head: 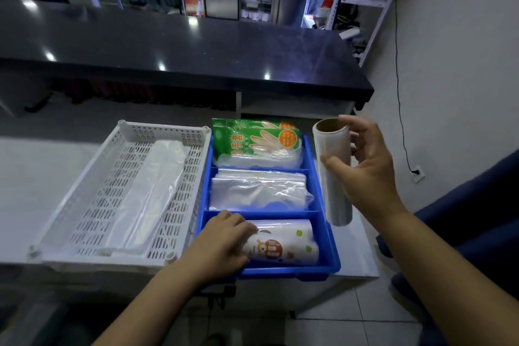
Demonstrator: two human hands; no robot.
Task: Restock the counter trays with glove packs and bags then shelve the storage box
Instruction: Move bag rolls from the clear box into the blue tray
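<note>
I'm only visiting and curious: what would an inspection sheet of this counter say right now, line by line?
Surface: white counter, with a white slotted basket and a blue tray side by side.
Job's things: glove packs in the tray's far compartment, clear bags in the middle, printed rolls in the near one; loose plastic bags in the basket.
Clutter: nothing seen.
Hands: left hand curls over the printed rolls; right hand holds a film roll roughly upright, right of the tray.
Cables: black cable runs down the right wall to a socket.
Surroundings: dark countertop behind; metal shelving far right.
</note>
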